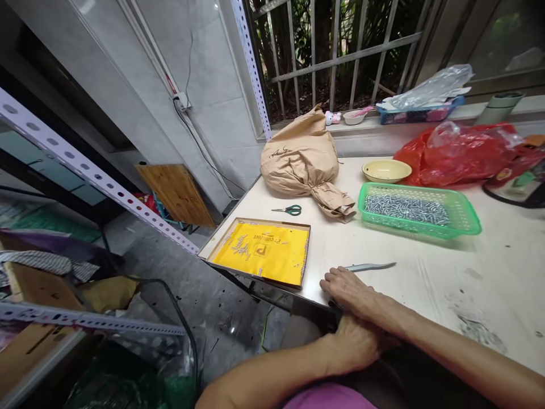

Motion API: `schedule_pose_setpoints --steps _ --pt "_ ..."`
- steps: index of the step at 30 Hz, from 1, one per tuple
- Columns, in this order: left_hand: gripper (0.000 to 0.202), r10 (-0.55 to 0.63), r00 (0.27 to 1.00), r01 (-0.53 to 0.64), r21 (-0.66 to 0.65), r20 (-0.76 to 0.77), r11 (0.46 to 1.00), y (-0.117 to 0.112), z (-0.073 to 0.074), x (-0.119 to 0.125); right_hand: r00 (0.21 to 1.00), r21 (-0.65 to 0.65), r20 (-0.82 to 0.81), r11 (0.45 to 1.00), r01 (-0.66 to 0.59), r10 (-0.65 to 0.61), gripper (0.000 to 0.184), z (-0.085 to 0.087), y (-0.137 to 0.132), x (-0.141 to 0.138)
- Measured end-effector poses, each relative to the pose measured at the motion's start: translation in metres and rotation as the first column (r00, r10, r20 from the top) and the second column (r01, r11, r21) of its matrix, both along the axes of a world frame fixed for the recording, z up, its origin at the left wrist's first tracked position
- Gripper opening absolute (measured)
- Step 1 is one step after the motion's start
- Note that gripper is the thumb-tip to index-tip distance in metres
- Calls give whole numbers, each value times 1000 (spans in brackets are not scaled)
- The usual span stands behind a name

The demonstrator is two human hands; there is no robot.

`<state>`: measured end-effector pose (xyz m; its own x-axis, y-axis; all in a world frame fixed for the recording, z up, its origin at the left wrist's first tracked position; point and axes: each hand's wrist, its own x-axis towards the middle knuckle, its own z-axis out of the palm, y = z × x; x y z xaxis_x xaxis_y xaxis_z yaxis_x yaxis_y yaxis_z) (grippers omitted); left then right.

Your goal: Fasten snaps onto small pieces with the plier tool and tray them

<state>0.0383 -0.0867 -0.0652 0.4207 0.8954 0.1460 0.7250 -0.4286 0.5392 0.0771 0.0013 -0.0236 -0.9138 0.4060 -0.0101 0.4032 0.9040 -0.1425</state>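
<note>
My right hand [349,288] rests at the table's front edge, its fingers lying loosely on the tabletop. Right behind its knuckles lies a slim grey tool with a pointed end [371,266]; its near end is hidden by the hand, and I cannot tell if they touch. My left hand [360,338] is below the edge, crossed under my right wrist, with its fingers hidden. To the left sits a shallow tray [303,258] lined with a yellow sheet [272,267], small metal pieces scattered on it. Beyond the tray lie green-handled scissors [293,210].
A green plastic basket [470,213] holds many small metal pins [404,209]. Behind it stand a yellow oval bowl [385,170] and a red plastic bag [464,156]. A crumpled brown paper sack [298,153] sits at the back. A perforated metal post [97,179] slants along the left.
</note>
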Motion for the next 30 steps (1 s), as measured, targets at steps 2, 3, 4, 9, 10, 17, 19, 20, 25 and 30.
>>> schedule_pose_setpoints --steps 2,3,4,9,10,17,19,20,25,30 --pt "72 -34 999 34 -2 9 999 1 4 -4 1000 -64 18 998 -3 4 18 6 4 2" --pt "69 -54 999 54 0 7 999 1 7 -6 1000 -109 4 994 -2 2 20 11 7 3" --pt "65 -74 997 74 8 3 997 1 11 -9 999 -157 -30 988 6 -11 21 17 9 5" --pt "41 -41 999 46 156 -36 987 1 45 -42 897 -192 -399 974 118 -187 22 70 34 23" --pt "36 18 999 -9 189 -45 982 3 52 -55 854 -143 -478 977 157 -207 21 84 45 31" --pt "28 598 760 -543 257 -254 800 59 83 -173 713 214 -634 817 535 -300 24 142 144 106" --pt "26 622 701 -582 224 -349 782 74 82 -195 735 236 -598 807 541 -318 28 136 155 119" --pt "25 606 691 -579 200 -394 790 79 81 -203 740 230 -591 813 536 -321 29 131 152 122" --pt "25 462 727 -460 139 -507 877 92 72 -220 785 -29 -498 911 411 -370 26 87 75 114" --pt "25 431 738 -406 170 -520 898 108 70 -231 869 -190 -258 904 382 -422 23 32 5 90"
